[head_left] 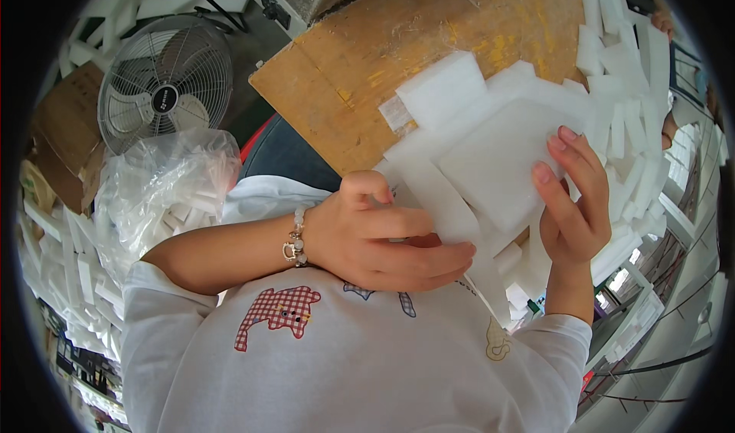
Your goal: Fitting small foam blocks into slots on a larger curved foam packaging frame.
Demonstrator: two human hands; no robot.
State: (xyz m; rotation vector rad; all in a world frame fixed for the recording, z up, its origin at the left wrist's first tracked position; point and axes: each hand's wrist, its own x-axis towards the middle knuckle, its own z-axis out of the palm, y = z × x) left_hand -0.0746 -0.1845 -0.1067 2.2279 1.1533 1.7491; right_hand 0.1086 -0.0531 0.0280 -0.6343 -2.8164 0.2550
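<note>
My left hand [390,238], with a beaded bracelet [296,238] on its wrist, is at the near left side of a white foam sheet [501,161]. Its fingers bend loosely and its thumb stands apart, with nothing visible in its grasp. Its fingertips overlap a narrow white foam strip [440,196] that slants down toward my shirt; contact cannot be made out. On the sheet's right side is my right hand [574,203], fingers spread and slightly bent, fingertips at the sheet's edge. Behind the sheet, a thick white foam block [442,88] lies on other foam pieces.
A worn wooden tabletop [344,73] spreads ahead of me. Many white foam offcuts [632,127] pile up along the right. To the left stand a round fan [164,81], a clear plastic bag [168,188] of foam pieces and a cardboard box [65,134].
</note>
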